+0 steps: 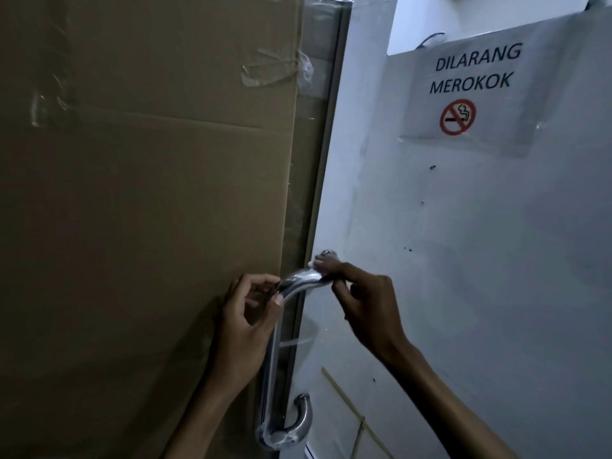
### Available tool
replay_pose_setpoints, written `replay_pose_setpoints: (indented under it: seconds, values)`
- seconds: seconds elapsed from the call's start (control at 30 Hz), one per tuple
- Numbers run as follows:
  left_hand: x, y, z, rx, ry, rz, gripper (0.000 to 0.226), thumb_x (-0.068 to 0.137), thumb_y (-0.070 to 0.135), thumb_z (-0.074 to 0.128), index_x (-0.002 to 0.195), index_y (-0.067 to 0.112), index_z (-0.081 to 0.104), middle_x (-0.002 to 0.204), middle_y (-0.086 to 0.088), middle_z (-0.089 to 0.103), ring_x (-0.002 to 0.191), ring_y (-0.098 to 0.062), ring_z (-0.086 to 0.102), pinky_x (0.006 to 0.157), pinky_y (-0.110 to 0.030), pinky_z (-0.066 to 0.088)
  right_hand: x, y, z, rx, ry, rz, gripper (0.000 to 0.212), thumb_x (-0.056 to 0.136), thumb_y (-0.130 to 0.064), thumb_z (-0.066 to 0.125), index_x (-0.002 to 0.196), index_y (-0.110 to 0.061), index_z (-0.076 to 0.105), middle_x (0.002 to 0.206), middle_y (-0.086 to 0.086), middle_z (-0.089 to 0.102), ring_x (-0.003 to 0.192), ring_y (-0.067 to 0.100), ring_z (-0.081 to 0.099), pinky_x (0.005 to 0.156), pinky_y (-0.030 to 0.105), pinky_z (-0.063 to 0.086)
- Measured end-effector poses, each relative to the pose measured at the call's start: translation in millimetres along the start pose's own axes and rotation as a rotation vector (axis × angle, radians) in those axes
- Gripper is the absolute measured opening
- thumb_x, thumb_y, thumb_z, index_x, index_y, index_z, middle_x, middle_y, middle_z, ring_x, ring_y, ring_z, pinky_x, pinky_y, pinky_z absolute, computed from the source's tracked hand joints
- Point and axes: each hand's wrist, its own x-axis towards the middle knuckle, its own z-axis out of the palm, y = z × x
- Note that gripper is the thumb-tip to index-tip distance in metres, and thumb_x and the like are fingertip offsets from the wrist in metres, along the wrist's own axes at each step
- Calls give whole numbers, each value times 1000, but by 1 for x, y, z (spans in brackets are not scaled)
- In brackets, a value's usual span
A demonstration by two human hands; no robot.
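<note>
Chrome door handle (272, 359) sits lower centre of frame, on the door edge between taped cardboard (149, 193) at left and white panel (463, 260) at right. Left hand (246, 313) grip pinches the handle's upper bend. Right hand (364, 306) grip pinches a crumpled wad of clear film (324, 259) at the top mount. Looks like unwrapping, early stage: film loosened only at the top, shaft and lower bend still wrapped and wrinkled. No-smoking sign (473, 91) upper right.
</note>
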Motion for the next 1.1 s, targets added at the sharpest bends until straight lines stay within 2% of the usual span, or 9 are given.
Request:
replay_pose_setpoints:
  seconds: [0.13, 0.27, 0.43, 0.53, 0.67, 0.83, 0.9, 1.0, 1.1]
  values:
    - [-1, 2, -5, -61, -32, -46, 28, 98, 11, 68, 113, 34, 70, 113, 13, 73, 107, -10, 64, 96, -40, 53, -3, -4, 0, -150, 64, 11, 39, 96, -22, 65, 129, -41, 72, 88, -28, 74, 47, -4, 52, 52, 6, 34]
    - [-6, 3, -12, -77, -71, -94, 34, 100, 9, 64, 118, 37, 70, 118, 21, 71, 112, 0, 62, 96, -33, 51, -20, -14, 8, -211, 2, -196, 51, 95, -14, 72, 141, -36, 64, 139, -23, 63, 60, -18, 52, 64, 2, 45]
    - [-4, -2, -14, -99, -54, -117, 35, 100, 8, 63, 116, 37, 71, 117, 20, 72, 112, -1, 63, 97, -33, 51, -16, -16, 10, -268, 117, -186, 43, 99, -22, 61, 140, -35, 64, 139, -19, 63, 59, -9, 53, 56, 11, 49]
    - [-4, -3, -13, -88, -57, -142, 34, 99, 9, 64, 113, 39, 70, 115, 22, 71, 108, 2, 62, 96, -35, 52, -24, -18, 16, -378, 18, -412, 41, 106, -23, 57, 146, -33, 60, 149, -17, 56, 57, -3, 58, 56, 17, 52]
    - [1, -2, -12, -55, -39, -82, 30, 97, 12, 65, 110, 38, 70, 113, 16, 72, 107, -7, 63, 93, -35, 52, -10, -19, 10, -283, 156, -176, 36, 100, -30, 60, 134, -39, 69, 130, -20, 69, 51, -1, 57, 51, 20, 51]
    - [9, 8, -8, 101, -51, 17, 27, 94, 22, 69, 108, 45, 66, 114, 15, 64, 112, -14, 56, 88, -32, 49, -8, -7, 1, -254, 67, -144, 40, 93, -19, 71, 131, -33, 72, 108, -19, 77, 50, -14, 47, 58, -1, 34]
    - [11, 11, -7, 129, -44, 38, 22, 94, 24, 67, 104, 43, 66, 111, 16, 64, 112, -14, 55, 88, -33, 48, -1, -3, -5, -278, 97, -70, 35, 93, -21, 72, 125, -35, 75, 86, -17, 77, 52, -16, 48, 54, 1, 29]
    - [12, 12, -6, 136, -50, 41, 24, 93, 21, 68, 102, 42, 65, 109, 17, 64, 111, -13, 53, 86, -32, 47, 3, 3, -7, -248, 43, -79, 31, 96, -22, 69, 123, -35, 75, 94, -29, 74, 55, -18, 52, 58, 1, 35]
    - [12, 9, -7, 135, -57, 39, 24, 92, 21, 68, 102, 43, 65, 107, 21, 63, 111, -11, 53, 87, -34, 48, 13, 12, -10, -179, -25, 11, 30, 101, -40, 55, 127, -50, 69, 112, -30, 73, 65, 11, 72, 58, 31, 57]
